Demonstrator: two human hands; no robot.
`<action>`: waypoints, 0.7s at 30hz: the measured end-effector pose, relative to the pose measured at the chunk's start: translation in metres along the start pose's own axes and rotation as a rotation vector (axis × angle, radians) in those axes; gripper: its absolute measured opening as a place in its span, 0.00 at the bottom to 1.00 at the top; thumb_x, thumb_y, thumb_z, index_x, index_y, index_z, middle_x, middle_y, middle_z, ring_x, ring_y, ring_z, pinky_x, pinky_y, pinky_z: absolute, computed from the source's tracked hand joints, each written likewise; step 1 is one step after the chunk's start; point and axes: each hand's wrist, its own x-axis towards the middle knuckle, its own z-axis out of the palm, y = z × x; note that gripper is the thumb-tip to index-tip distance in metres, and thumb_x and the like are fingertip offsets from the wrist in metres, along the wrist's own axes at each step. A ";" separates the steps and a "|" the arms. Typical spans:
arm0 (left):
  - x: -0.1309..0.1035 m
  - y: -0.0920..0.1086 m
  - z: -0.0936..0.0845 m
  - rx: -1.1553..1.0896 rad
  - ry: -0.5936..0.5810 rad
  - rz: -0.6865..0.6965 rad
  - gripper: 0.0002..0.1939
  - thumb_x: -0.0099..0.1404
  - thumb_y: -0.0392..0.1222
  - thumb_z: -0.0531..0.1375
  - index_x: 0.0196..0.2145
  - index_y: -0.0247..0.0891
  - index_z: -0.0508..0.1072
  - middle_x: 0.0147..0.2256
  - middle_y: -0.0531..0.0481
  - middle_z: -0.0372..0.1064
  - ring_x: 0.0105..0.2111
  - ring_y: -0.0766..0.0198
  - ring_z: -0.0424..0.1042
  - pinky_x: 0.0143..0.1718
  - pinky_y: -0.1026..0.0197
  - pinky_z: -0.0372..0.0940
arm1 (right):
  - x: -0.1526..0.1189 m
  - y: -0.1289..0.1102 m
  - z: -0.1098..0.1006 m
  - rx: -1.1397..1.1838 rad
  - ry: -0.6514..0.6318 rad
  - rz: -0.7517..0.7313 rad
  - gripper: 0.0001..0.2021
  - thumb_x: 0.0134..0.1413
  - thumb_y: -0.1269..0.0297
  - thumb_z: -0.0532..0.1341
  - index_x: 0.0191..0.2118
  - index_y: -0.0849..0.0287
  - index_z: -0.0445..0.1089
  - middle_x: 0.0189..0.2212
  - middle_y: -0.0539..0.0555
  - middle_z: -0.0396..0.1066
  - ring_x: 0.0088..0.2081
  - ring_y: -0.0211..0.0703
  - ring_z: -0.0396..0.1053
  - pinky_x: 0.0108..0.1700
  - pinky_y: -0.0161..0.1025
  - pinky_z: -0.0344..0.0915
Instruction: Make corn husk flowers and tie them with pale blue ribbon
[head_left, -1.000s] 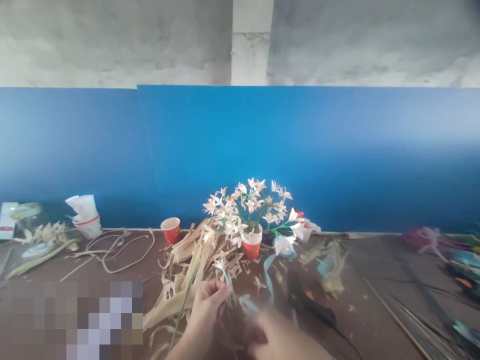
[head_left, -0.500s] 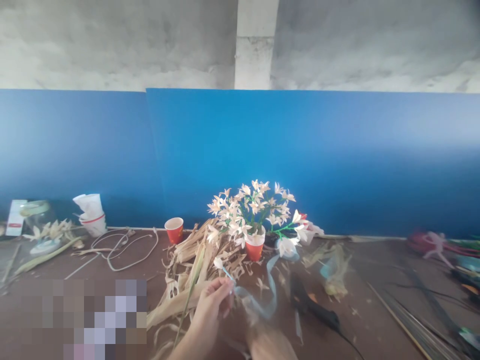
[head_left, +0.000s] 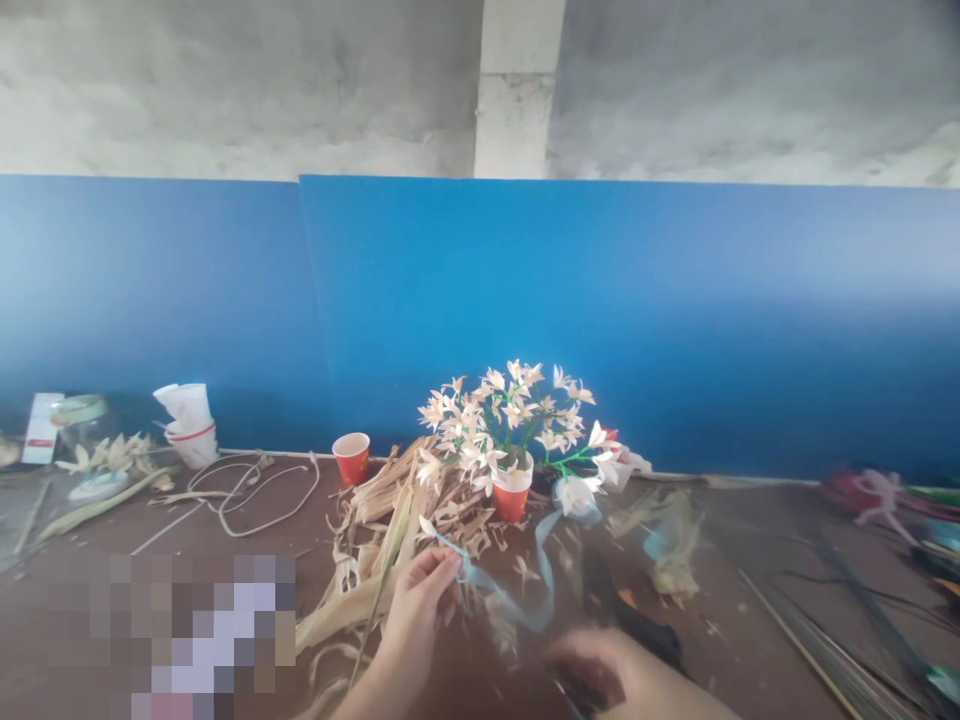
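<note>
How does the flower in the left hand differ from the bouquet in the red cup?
The held flower is single; the bouquet has many blooms. The flower's stem looks light blue, the bouquet's green. The left hand holds the flower, while the red cup holds the bouquet. Both look whitish.

a brown desk (head_left: 750,535) spans the view, its far edge running along a blue partition (head_left: 465,270). along the left part of that edge stands a second blue panel (head_left: 150,270), its top slightly lower at the seam. above, grey blotchy concrete (head_left: 240,90) is split by a paler upright strip (head_left: 517,110). light whitens the partition toward the desk's right side.
</note>
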 end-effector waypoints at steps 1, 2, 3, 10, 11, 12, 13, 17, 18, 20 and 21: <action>0.000 0.000 0.000 -0.012 -0.002 -0.002 0.14 0.45 0.47 0.67 0.21 0.34 0.69 0.18 0.56 0.63 0.16 0.77 0.55 0.17 0.73 0.47 | 0.000 -0.004 0.000 0.032 -0.005 0.013 0.24 0.35 0.69 0.63 0.46 0.56 0.70 0.40 0.51 0.74 0.42 0.47 0.69 0.43 0.32 0.62; 0.000 -0.001 0.001 -0.023 -0.005 -0.003 0.14 0.45 0.46 0.68 0.22 0.34 0.70 0.20 0.54 0.65 0.18 0.76 0.58 0.18 0.73 0.49 | 0.001 -0.009 0.002 0.060 -0.008 0.024 0.24 0.36 0.69 0.63 0.46 0.57 0.70 0.39 0.51 0.74 0.43 0.47 0.69 0.43 0.32 0.62; 0.001 -0.001 0.001 -0.031 -0.009 -0.001 0.14 0.44 0.46 0.68 0.23 0.33 0.71 0.21 0.53 0.66 0.18 0.75 0.59 0.19 0.73 0.51 | 0.002 -0.015 0.004 0.086 -0.008 0.028 0.24 0.36 0.69 0.62 0.46 0.57 0.70 0.39 0.51 0.74 0.43 0.47 0.69 0.44 0.32 0.62; 0.000 -0.003 0.002 0.052 -0.007 0.068 0.14 0.45 0.47 0.67 0.20 0.34 0.71 0.17 0.54 0.65 0.18 0.73 0.60 0.19 0.70 0.52 | 0.018 -0.023 0.022 0.193 0.041 -0.079 0.21 0.38 0.70 0.63 0.44 0.62 0.69 0.36 0.53 0.75 0.40 0.45 0.70 0.42 0.32 0.63; 0.000 -0.003 0.002 0.086 -0.011 0.079 0.14 0.45 0.48 0.66 0.20 0.34 0.71 0.16 0.54 0.64 0.17 0.72 0.59 0.19 0.70 0.52 | 0.020 -0.023 0.022 0.187 0.042 -0.102 0.21 0.38 0.70 0.63 0.44 0.62 0.69 0.35 0.53 0.75 0.40 0.44 0.70 0.42 0.32 0.64; -0.001 -0.004 0.003 0.116 -0.012 0.084 0.14 0.46 0.47 0.66 0.20 0.34 0.70 0.15 0.55 0.64 0.17 0.72 0.59 0.18 0.70 0.51 | 0.021 -0.025 0.022 0.173 0.046 -0.126 0.20 0.38 0.71 0.62 0.43 0.62 0.70 0.35 0.53 0.75 0.39 0.44 0.70 0.41 0.32 0.64; -0.001 -0.005 0.003 0.141 -0.015 0.081 0.13 0.46 0.47 0.65 0.20 0.34 0.70 0.15 0.55 0.63 0.17 0.72 0.59 0.18 0.70 0.51 | 0.022 -0.028 0.021 0.156 0.054 -0.144 0.19 0.37 0.72 0.62 0.42 0.62 0.70 0.35 0.53 0.74 0.39 0.44 0.70 0.41 0.32 0.64; 0.001 -0.008 0.003 0.202 -0.049 0.056 0.13 0.46 0.47 0.64 0.21 0.34 0.69 0.15 0.56 0.63 0.15 0.72 0.59 0.17 0.69 0.51 | 0.020 -0.042 0.017 0.080 0.109 -0.177 0.15 0.37 0.71 0.61 0.38 0.61 0.72 0.36 0.54 0.74 0.38 0.45 0.71 0.40 0.33 0.65; 0.002 -0.009 0.003 0.213 -0.058 0.056 0.13 0.46 0.47 0.64 0.21 0.35 0.68 0.15 0.56 0.63 0.15 0.72 0.59 0.16 0.69 0.51 | 0.020 -0.044 0.017 0.068 0.120 -0.168 0.15 0.37 0.70 0.61 0.38 0.61 0.72 0.35 0.54 0.74 0.38 0.46 0.71 0.40 0.33 0.65; 0.002 -0.009 0.002 0.226 -0.064 0.054 0.13 0.46 0.47 0.64 0.21 0.35 0.68 0.15 0.57 0.61 0.14 0.73 0.57 0.16 0.69 0.50 | 0.021 -0.044 0.015 0.047 0.143 -0.134 0.16 0.37 0.69 0.62 0.38 0.61 0.72 0.33 0.53 0.75 0.37 0.46 0.71 0.38 0.33 0.65; 0.002 -0.009 0.003 0.229 -0.062 0.052 0.13 0.47 0.47 0.63 0.21 0.35 0.67 0.14 0.58 0.60 0.13 0.73 0.56 0.16 0.69 0.49 | 0.021 -0.042 0.015 0.037 0.156 -0.115 0.16 0.36 0.69 0.62 0.38 0.61 0.72 0.32 0.52 0.75 0.36 0.45 0.71 0.37 0.33 0.65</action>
